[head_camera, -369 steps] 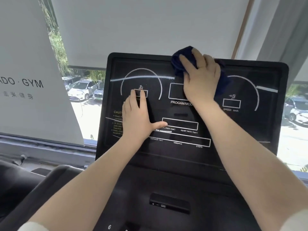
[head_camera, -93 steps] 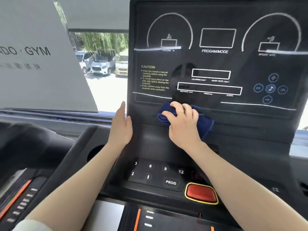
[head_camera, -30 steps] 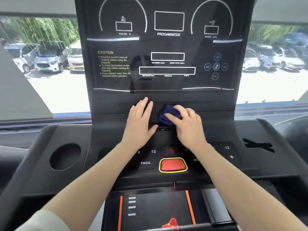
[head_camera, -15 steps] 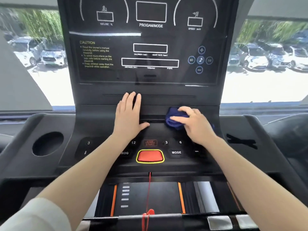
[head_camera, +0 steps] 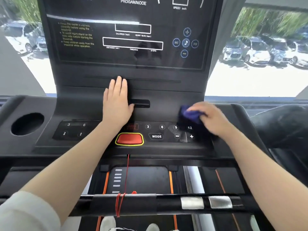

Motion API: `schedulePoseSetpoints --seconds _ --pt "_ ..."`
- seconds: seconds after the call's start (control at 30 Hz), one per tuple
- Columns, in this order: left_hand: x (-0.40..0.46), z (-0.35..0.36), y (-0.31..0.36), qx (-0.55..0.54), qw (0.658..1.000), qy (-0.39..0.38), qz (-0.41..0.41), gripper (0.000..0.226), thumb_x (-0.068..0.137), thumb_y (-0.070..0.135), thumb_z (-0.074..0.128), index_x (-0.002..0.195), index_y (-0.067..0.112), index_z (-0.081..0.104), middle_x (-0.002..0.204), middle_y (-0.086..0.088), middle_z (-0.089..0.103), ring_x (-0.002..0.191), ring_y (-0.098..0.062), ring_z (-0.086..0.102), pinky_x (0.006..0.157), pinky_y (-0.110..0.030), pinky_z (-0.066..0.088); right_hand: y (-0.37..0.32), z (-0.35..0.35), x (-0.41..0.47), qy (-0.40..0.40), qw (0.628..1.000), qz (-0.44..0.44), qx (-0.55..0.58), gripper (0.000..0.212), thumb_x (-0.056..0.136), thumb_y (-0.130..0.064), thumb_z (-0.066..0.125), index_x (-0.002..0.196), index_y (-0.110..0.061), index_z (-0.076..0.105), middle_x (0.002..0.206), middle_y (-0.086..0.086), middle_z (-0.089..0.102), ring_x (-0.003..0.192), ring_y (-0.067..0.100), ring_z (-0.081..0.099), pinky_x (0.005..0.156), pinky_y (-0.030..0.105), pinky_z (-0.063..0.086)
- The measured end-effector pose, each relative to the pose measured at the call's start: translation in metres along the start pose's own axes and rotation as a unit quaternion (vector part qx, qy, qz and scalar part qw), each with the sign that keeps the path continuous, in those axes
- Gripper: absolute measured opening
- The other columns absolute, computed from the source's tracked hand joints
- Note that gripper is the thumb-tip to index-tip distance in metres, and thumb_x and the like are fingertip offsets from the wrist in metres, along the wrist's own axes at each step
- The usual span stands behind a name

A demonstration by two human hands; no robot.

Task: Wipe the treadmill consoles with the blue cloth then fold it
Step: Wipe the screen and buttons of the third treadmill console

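We see the right hand motion-blurred, bunching the blue cloth on the treadmill console above key 12; finger pose unreadable. Left hand lies flat, fingers together, thumb out. Display top is cropped.

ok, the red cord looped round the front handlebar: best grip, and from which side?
Grip the red cord on its free straight run above the handlebar, pinching from the side. The loops hug the bar tightly, so there probably isn't much to catch; the run hangs clear.
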State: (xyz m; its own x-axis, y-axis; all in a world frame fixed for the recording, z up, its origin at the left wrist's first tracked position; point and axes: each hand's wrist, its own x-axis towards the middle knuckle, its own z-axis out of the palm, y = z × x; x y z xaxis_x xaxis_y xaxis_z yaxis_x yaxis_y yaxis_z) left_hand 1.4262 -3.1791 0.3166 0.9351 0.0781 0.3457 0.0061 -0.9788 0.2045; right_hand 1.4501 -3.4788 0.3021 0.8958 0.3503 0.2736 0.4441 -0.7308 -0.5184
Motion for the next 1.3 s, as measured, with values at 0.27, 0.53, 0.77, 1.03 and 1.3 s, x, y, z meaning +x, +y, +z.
schedulePoseSetpoints --seconds 0.27,0.53,0.77,1.03,1.3 --pt "-0.048 -0.006 0.037 -0.059 0.967 -0.191 0.155 0.108 0.062 0.077 0.058 0.143 0.011 0.032 0.151 -0.006 0.029 0.14 -0.022 0.025 0.116 -0.035 0.018 -0.002 -0.024 -0.035 0.01 0.991 0.085 0.099 0.048 0.08 0.009 0.04 0.109 -0.018 0.067 0.101 0.005 0.063 0.089 0.01 0.058 0.08 0.012 0.041" --pt "-0.065 0.003 0.037 0.052 0.969 -0.196 0.143 0.13 0.051 0.085 0.05 0.148 0.007 0.014 0.155 -0.009 0.019 0.144 -0.025 0.01 0.118 -0.037 0.007 -0.011 0.001 -0.042 -0.078 0.992 -0.023 -0.098 0.048 0.073 -0.012 0.035 0.097 -0.028 0.073 0.11 -0.002 0.056 0.093 0.022 0.045 0.084 0.033 0.028" --pt "-0.064 0.003 0.037 0.042 0.969 -0.201 0.141 0.129 0.052 0.085 0.05 0.149 0.009 0.01 0.156 -0.006 0.016 0.145 -0.022 0.007 0.117 -0.036 0.007 -0.016 0.008 -0.034 -0.089 0.99 -0.066 -0.087 0.048 0.079 -0.013 0.035 0.106 -0.029 0.07 0.116 0.001 0.055 0.099 0.025 0.044 0.087 0.035 0.027" --pt "-0.069 0.002 0.037 0.029 0.97 -0.202 0.13 0.125 0.056 0.081 0.053 0.148 0.008 0.01 0.157 -0.005 0.011 0.145 -0.019 0.007 0.117 -0.031 0.004 -0.031 0.013 -0.029 -0.099 0.988 -0.07 -0.094 0.048 0.074 -0.016 0.037 0.104 -0.031 0.072 0.113 0.004 0.057 0.097 0.029 0.051 0.088 0.041 0.037" --pt "-0.07 0.003 0.039 0.03 0.973 -0.193 0.12 0.126 0.056 0.082 0.055 0.148 0.009 0.011 0.157 -0.004 0.012 0.144 -0.02 0.009 0.116 -0.031 0.005 -0.035 0.023 -0.015 -0.096 0.986 -0.069 -0.119 0.049 0.084 -0.014 0.037 0.121 -0.035 0.061 0.125 0.006 0.049 0.102 0.028 0.043 0.091 0.043 0.034"
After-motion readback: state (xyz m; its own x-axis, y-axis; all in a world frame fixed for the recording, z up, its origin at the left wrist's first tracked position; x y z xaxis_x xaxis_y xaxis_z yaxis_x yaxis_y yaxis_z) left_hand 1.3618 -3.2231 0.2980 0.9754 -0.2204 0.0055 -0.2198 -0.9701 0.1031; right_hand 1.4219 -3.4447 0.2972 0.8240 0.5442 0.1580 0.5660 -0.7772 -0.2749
